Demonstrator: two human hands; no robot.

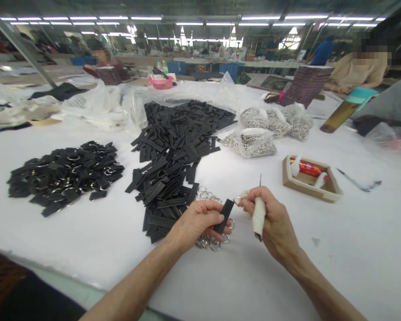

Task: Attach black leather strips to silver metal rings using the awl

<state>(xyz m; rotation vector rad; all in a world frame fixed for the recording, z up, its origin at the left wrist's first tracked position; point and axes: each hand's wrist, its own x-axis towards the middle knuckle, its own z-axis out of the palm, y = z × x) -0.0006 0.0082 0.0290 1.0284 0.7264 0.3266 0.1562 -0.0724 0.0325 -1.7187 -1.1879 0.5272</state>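
My left hand [200,220] is closed around a short black strap [224,215], holding it up over a small heap of loose metal rings [210,240]. My right hand [270,214] is closed too: its fingertips pinch one metal ring [237,200] right at the strap's top end, and a thin tool with a white-wrapped handle [259,214] is tucked in the palm, its dark tip pointing up. A big pile of black straps [173,151] lies just beyond my left hand.
A pile of straps fitted with rings [65,176] sits at the left. Clear bags of rings [252,142] lie behind, a small cardboard tray [310,178] at the right, a thin dark tool [359,183] past it. Other people sit at the far side of the white table [354,249].
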